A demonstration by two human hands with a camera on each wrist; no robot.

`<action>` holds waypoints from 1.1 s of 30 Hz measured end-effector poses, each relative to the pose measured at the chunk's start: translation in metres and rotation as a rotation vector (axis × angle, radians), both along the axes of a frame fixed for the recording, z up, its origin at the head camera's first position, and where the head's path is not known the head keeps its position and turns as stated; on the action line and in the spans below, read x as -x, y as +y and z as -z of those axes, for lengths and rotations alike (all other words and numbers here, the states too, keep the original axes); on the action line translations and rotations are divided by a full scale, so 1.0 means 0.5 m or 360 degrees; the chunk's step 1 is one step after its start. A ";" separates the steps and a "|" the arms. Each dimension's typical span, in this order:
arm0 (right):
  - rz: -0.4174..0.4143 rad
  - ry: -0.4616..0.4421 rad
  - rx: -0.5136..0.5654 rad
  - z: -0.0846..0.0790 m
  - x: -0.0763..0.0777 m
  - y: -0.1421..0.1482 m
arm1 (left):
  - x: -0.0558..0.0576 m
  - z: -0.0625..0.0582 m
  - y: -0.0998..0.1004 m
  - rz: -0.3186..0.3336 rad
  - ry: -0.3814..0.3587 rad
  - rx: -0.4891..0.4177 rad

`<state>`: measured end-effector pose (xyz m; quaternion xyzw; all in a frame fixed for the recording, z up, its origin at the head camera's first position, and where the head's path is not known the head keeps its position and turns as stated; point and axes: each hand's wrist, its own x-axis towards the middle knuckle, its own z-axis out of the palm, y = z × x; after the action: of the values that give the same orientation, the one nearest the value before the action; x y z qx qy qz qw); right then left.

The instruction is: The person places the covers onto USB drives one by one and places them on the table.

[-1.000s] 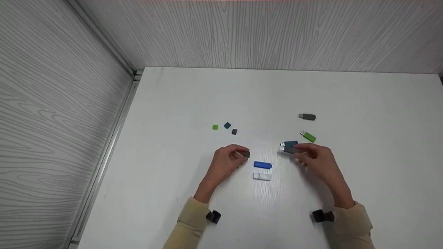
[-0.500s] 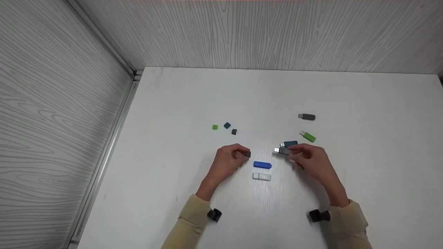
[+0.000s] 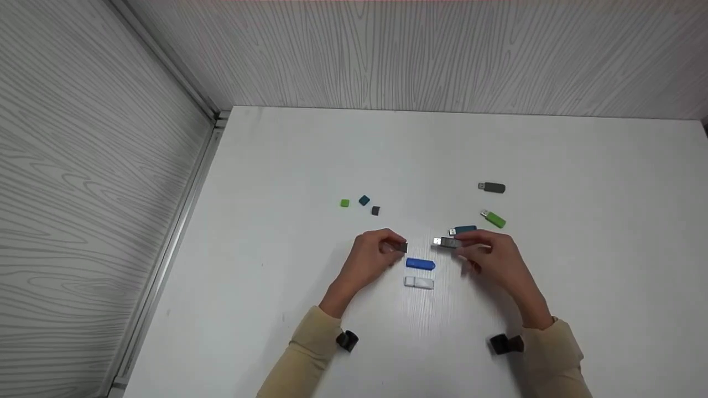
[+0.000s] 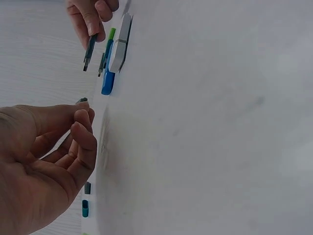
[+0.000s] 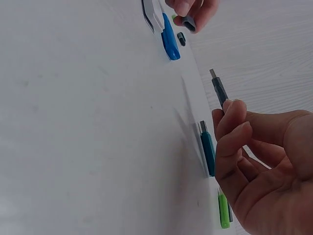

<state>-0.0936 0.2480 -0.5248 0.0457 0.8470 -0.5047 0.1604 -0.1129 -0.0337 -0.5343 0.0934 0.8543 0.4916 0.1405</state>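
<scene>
Between thumb and fingertips, my left hand [image 3: 371,260] pinches a small dark grey USB cap [image 5: 189,23], its hollow end showing in the right wrist view. Facing it across a short gap, my right hand [image 3: 492,254] pinches a dark grey USB stick [image 3: 448,242] by its rear part, the bare metal plug pointing left toward the cap. Below the gap lie a capped blue USB stick [image 3: 420,264] and a capped white USB stick [image 3: 418,282]. Just behind the held stick, an uncapped teal USB stick [image 3: 462,230] lies on the table.
An uncapped green USB stick [image 3: 494,219] and another dark grey USB stick [image 3: 492,187] lie at the right. Left of centre are a green cap [image 3: 344,203], a teal cap [image 3: 364,200] and a dark grey cap [image 3: 375,210]. Wood-patterned panels border the white table [image 3: 287,166].
My right hand has moved left with the grey USB stick, clear of the teal one. My left hand has shifted slightly right with the cap, narrowing the gap.
</scene>
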 end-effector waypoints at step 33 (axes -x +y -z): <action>-0.0032 0.0005 0.0101 0.015 0.001 -0.031 | 0.016 0.003 0.027 0.0056 -0.0054 -0.0055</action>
<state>-0.0942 0.2324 -0.5325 0.0312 0.8312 -0.5298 0.1656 -0.1211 -0.0203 -0.5357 0.1026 0.8414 0.5054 0.1619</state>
